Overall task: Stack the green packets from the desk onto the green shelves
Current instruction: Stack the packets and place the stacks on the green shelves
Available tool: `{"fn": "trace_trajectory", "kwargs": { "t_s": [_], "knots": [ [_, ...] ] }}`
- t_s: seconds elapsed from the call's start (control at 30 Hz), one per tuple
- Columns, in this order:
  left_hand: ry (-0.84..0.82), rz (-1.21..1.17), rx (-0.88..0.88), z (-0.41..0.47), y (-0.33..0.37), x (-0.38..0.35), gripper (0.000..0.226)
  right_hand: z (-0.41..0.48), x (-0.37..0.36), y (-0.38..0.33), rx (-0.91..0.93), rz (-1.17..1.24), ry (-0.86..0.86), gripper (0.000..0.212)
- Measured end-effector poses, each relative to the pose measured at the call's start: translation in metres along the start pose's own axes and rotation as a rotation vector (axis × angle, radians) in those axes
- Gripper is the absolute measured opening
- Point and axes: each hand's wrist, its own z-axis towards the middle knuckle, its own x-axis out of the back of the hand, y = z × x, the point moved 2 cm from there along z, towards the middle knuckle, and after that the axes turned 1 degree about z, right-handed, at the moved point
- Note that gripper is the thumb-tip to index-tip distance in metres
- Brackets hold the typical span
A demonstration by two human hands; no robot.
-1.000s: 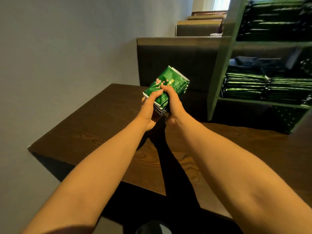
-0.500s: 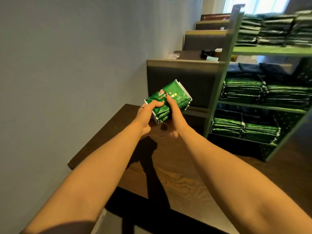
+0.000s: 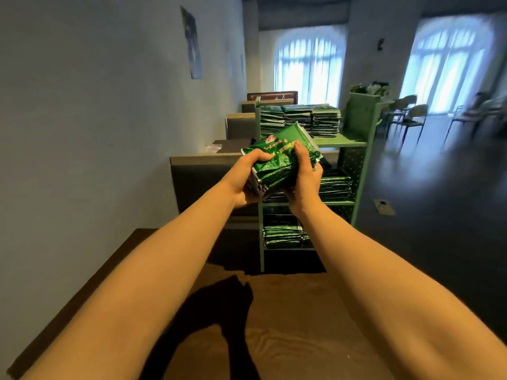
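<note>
Currently, a stack of green packets (image 3: pixel 282 157) is held in the air, clear of the bench (image 3: pixel 288 311), towards its far edge and before the green shelves (image 3: pixel 356 160). It is clasped by the left grip (image 3: pixel 247 176) and right grip (image 3: pixel 304 174), fingers curled round its sides.

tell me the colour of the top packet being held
The top packet is glossy green with red and yellow print; the head view shows it.
</note>
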Motion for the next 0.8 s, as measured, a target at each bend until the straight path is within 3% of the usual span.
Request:
{"fn": "trace_trajectory", "kwargs": {
  "t_s": [0.2, 0.43, 0.6, 0.8],
  "knots": [
    [-0.044, 0.045, -0.005, 0.019, 0.027, -0.052, 0.027, 0.027, 0.02, -0.044, 0.022, -0.059, 0.115, 0.081],
    [0.03, 0.129, -0.1, 0.051, 0.065, -0.068, 0.031, 0.059, 0.007, -0.081, 0.034, -0.083, 0.154, 0.067],
    [0.008, 0.151, -0.054, 0.068, 0.098, -0.064, 0.025, 0.078, -0.018, -0.101, 0.037, -0.135, 0.105, 0.103],
    [0.023, 0.039, 0.0, 0.099, 0.107, -0.06, 0.03, 0.117, -0.031, -0.108, 0.028, -0.295, 0.078, 0.118]
  ]
}}
